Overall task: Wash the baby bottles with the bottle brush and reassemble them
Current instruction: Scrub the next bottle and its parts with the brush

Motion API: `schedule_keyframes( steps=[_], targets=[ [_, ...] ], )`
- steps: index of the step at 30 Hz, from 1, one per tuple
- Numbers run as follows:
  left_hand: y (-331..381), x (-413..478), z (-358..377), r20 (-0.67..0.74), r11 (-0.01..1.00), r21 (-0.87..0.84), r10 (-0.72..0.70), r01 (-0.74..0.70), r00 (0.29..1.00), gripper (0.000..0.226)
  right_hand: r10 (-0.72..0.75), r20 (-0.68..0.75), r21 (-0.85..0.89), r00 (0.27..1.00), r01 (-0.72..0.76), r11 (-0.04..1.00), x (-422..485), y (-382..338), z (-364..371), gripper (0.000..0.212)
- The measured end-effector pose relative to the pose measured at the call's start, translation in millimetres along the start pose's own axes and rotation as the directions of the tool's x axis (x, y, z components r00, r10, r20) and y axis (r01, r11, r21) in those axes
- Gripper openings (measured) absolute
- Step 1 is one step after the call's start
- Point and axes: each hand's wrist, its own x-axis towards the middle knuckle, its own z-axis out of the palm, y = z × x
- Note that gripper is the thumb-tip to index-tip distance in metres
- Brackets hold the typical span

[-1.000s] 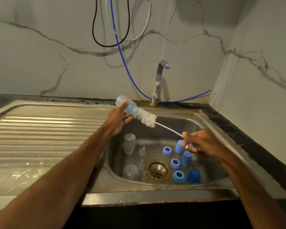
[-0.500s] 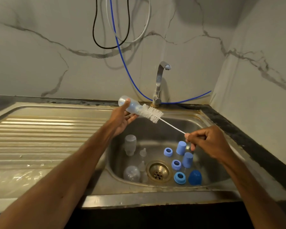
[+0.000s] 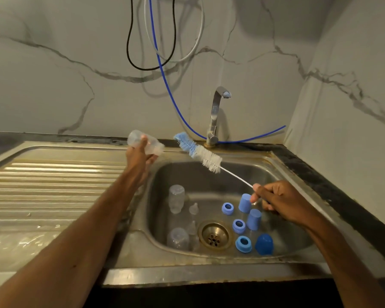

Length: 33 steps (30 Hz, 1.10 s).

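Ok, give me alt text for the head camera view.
The left hand holds a clear baby bottle and the right hand a bottle brush just outside it, over a steel sink. Bottles, blue rings and caps lie in the sink.

No text, label, brand, number or sign is legible in this view. The clear bottle (image 3: 155,147), the bottle brush (image 3: 209,160), the blue caps (image 3: 245,202) in the sink (image 3: 209,181) and the tap (image 3: 216,114) show no readable marking.
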Motion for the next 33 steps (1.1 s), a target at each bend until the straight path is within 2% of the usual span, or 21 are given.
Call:
schedule_keyframes(
  steps=[3,5,6,9,11,14,17,20,23,26,29,31,33],
  targets=[
    [-14,-20,25,0.19,0.993,0.092,-0.086,0.069,0.978,0.057,0.043,0.06,0.104,0.997,-0.049,0.993,4,-8,5,0.037],
    [-23,-32,35,0.244,0.982,0.12,-0.174,0.149,0.954,0.056,0.113,0.196,0.264,0.974,-0.164,0.951,6,-13,7,0.037],
    [-26,-36,38,0.26,0.975,0.112,-0.215,0.192,0.941,0.056,0.113,0.218,0.306,0.969,-0.178,0.935,6,-14,11,0.036],
    [-30,-44,41,0.313,0.957,0.048,-0.288,0.288,0.905,0.054,0.142,0.169,0.302,0.975,-0.189,0.935,5,-19,27,0.035],
    [-31,-45,41,0.329,0.95,0.077,-0.31,0.301,0.892,0.05,0.151,0.137,0.315,0.979,-0.187,0.93,2,-20,39,0.039],
    [-35,-49,45,0.323,0.938,0.106,-0.348,0.332,0.88,0.05,0.16,0.163,0.378,0.974,-0.211,0.901,0,-26,52,0.041],
    [-42,-58,53,0.329,0.94,0.165,-0.339,0.3,0.881,0.055,0.16,0.161,0.427,0.974,-0.215,0.878,1,-35,59,0.045],
    [-39,-57,55,0.332,0.962,0.117,-0.273,0.247,0.903,0.051,0.172,0.191,0.433,0.966,-0.24,0.869,-3,-39,64,0.048],
    [-32,-41,41,0.251,0.985,0.024,-0.169,0.168,0.953,0.045,0.204,0.287,0.379,0.936,-0.306,0.873,-11,-34,65,0.048],
    [-32,-31,30,0.18,0.996,0.029,-0.093,0.089,0.979,0.043,0.211,0.345,0.336,0.915,-0.33,0.882,-13,-34,68,0.048],
    [-37,-44,39,0.259,0.989,0.119,-0.114,0.086,0.959,0.04,0.206,0.284,0.346,0.937,-0.3,0.889,-5,-38,76,0.049],
    [-47,-61,52,0.329,0.972,0.22,-0.149,0.077,0.933,0.039,0.192,0.221,0.396,0.956,-0.269,0.878,0,-40,78,0.05],
    [-55,-73,64,0.37,0.965,0.251,-0.166,0.073,0.914,0.036,0.188,0.204,0.457,0.961,-0.264,0.85,1,-40,77,0.05]
  ],
)
